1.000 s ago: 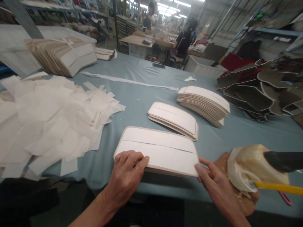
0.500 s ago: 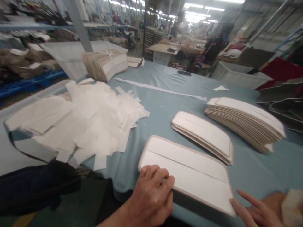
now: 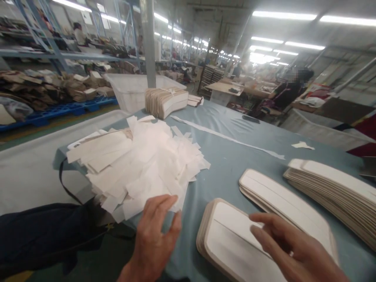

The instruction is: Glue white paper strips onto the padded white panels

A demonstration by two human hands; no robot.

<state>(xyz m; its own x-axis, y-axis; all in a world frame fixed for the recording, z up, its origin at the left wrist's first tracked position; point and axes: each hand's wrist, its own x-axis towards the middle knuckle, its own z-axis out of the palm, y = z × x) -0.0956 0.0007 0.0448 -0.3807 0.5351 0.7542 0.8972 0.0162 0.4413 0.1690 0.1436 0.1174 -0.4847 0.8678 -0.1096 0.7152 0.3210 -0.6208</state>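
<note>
My left hand point(image 3: 157, 231) hovers at the near edge of a loose pile of white paper-like strips point(image 3: 155, 156). Its thumb and fingers are apart, and I see nothing held between them. Over the nearest stack of white panels with beige edges point(image 3: 232, 235) is my right hand point(image 3: 293, 244), fingers extended and thumb apart. Whether its fingertips touch the top panel I cannot tell; the hand hides part of that stack. Just beyond lies a thinner stack of similar panels point(image 3: 273, 192), partly covered by the right hand.
A tall stack of curved panels point(image 3: 331, 192) stands at the right. Farther back on the blue-green table cover point(image 3: 217, 172) are a tied bundle point(image 3: 167, 102), a long white strip point(image 3: 226, 137) and a white scrap point(image 3: 302, 145). A metal post point(image 3: 148, 43) rises behind.
My left hand has let go of the near panel's edge and moved left to the strips. My right hand has come in over the near stack. The view has tilted up and left.
</note>
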